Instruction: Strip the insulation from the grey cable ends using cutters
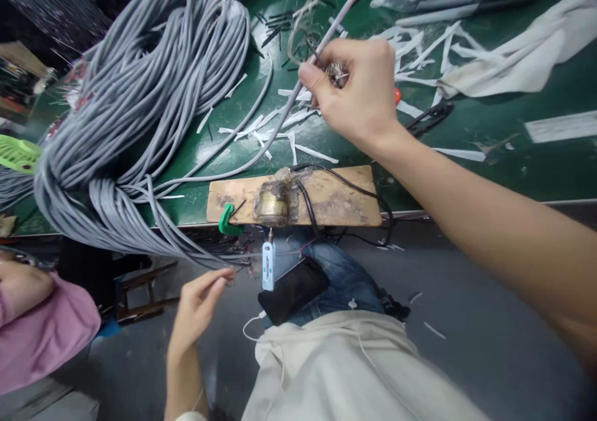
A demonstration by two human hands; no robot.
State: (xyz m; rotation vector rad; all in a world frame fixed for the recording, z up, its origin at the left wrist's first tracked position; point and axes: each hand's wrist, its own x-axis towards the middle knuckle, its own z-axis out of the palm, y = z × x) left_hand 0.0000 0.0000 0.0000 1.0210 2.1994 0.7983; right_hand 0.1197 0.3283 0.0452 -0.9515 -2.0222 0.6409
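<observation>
My right hand (354, 91) is over the green table, fingers closed around a grey cable (342, 7) and a tuft of its frayed wire strands. The cable runs up to the top edge and back down toward a big coil of grey cable (140, 97) on the left. My left hand (198, 306) hangs below the table edge near my lap, its fingertips pinched on thin wire ends that lead from the coil. A wooden board (340, 200) carrying a metal block (275, 202) is held at the table edge by a green clamp (226, 220).
White strips of stripped sheath (298, 141) and short black offcuts litter the green table (536, 166). White cloth (522, 60) lies at the right, dark pliers (431, 117) beside my wrist. A black phone (293, 289) rests on my lap. A person in a pink sleeve (41, 328) sits at left.
</observation>
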